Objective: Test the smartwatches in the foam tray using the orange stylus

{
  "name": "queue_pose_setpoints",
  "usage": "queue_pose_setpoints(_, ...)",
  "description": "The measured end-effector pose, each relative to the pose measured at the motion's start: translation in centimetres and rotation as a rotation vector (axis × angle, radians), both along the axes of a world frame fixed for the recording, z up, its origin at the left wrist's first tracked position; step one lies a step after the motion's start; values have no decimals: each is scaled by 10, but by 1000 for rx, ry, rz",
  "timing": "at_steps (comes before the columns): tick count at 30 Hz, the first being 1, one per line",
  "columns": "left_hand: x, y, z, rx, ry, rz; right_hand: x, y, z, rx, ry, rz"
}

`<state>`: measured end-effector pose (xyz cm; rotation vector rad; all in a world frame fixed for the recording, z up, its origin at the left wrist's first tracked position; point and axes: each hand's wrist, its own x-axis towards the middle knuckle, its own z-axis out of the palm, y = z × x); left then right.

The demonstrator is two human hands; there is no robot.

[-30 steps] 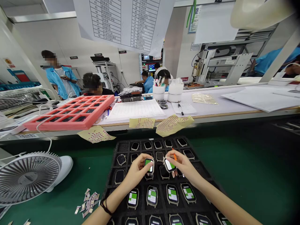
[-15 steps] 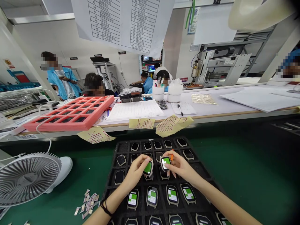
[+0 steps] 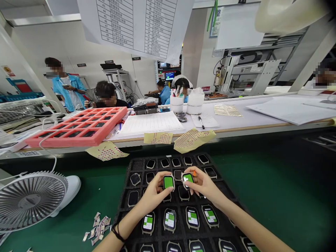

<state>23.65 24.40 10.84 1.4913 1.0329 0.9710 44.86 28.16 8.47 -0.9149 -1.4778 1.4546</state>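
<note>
Over a black foam tray [image 3: 168, 155] on the green bench mat [image 3: 275, 196], the left hand [image 3: 154, 191] pinches a smartwatch [image 3: 168, 182] by its edges with curled fingers, and the right hand [image 3: 203, 185] grips a second smartwatch [image 3: 188, 179] the same way. The two watches sit just apart above the tray's middle, both screens showing green. The tray's compartments hold more watches, dark-faced in the far rows and with green-and-white screens in the near rows. Just behind the right hand, a partly hidden orange stick [image 3: 194, 173] pokes up. Beyond the mat, a pink tray [image 3: 115, 113] on the white bench holds dark items in its compartments. Two white cups [image 3: 176, 105] stand farther along. Yellow sheets of dotted labels [image 3: 193, 140] hang over the bench edge, and label scraps [image 3: 98, 227] lie beside a white desk fan [image 3: 31, 202]. Overhead, a hanging printed table [image 3: 136, 21] shows row numbers 43 to 50; its other text is too small to read.
</note>
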Motion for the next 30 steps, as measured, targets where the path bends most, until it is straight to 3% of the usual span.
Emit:
queue_pose_setpoints(5, -1, 1, -1, -2, -15, 6, -1, -4, 8, 2, 6, 52)
queue_pose_setpoints(15, 0, 2, -2, -20, -69, 10, 0, 0, 2, -18, 41, 25)
queue_pose_setpoints(22, -1, 3, -5, 27, -2, -17, -2, -5, 8, -19, 48, 56)
queue_pose_setpoints(26, 1, -1, -3, 177, 166, 26, -5, -7, 13, -47, 39, 55)
queue_pose_setpoints(30, 6, -4, -1, 533, 370, 52, -13, -12, 14, -37, 6, 69)
